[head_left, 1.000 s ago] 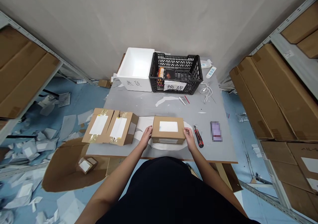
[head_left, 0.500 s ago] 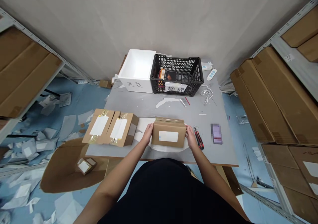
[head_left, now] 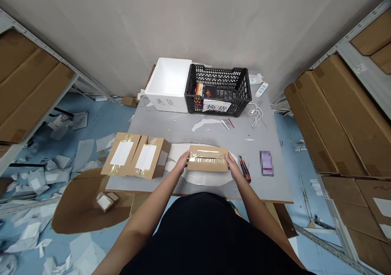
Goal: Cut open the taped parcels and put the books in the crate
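Note:
Both my hands grip the ends of a cardboard box (head_left: pixel 207 159) lying on a white paper sheet (head_left: pixel 203 178). My left hand (head_left: pixel 183 162) holds its left end, and my right hand (head_left: pixel 231 166) holds its right end. Clear tape with a white strip runs across its top face, and its white label is hidden. Left of my left hand lie two joined cardboard boxes (head_left: pixel 135 155) with white labels and loose tape. A red-and-black utility knife (head_left: pixel 244 169) lies just right of my right hand.
A pixelated purple item (head_left: pixel 266 163) lies right of the knife on the grey table (head_left: pixel 195 130). At the back stand a white foam box (head_left: pixel 168 85) and a black plastic crate (head_left: pixel 218 90). Shelves of flattened cartons flank the table, and paper scraps cover the floor.
The box has rolled toward me in my hands. Its white label moved from the top to the front and out of sight, and the taped face has come up.

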`<state>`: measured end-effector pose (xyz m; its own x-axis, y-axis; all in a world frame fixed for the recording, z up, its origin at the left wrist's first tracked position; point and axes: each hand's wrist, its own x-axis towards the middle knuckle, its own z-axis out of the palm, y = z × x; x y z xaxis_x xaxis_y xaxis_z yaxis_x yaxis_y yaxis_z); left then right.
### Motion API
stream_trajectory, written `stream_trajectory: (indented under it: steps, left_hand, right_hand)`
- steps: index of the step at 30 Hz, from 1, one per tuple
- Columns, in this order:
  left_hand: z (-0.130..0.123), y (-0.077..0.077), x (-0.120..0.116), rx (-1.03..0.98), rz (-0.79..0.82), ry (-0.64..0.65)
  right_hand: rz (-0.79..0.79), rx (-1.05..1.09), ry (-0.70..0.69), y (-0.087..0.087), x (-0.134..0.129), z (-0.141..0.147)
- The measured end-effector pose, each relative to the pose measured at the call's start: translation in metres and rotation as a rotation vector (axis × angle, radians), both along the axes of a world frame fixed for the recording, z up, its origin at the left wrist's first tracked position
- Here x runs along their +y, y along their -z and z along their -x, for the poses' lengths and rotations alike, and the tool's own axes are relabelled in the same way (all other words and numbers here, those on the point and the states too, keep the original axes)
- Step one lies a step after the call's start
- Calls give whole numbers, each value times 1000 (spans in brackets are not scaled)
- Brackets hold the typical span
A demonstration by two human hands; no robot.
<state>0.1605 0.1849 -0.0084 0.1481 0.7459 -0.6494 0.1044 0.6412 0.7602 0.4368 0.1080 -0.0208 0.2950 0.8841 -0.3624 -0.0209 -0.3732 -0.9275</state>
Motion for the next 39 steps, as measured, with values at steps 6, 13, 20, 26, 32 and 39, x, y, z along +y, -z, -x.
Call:
stream_trajectory:
  steps: [6, 13, 20, 26, 32, 39]
  left_hand:
    - [-3, -7, 9, -136, -132, -84]
    - [10, 5, -24, -58, -43, -44]
    - [-1, 6, -19, -31, -53, 38]
    - [-1, -3, -10, -99, -128, -92]
    - [15, -3, -31, -94, -151, -89]
    - [22, -2, -63, -110, -232, -24]
  right_hand:
    - [3, 191, 81, -10, 1, -5]
    - [104, 203, 166, 8, -28, 2]
    - [51, 197, 37, 4, -10, 10]
    - [3, 212, 170, -4, -5, 7]
    - [-11, 267, 202, -5, -27, 6]
    - [-38, 183, 101, 0, -51, 11]
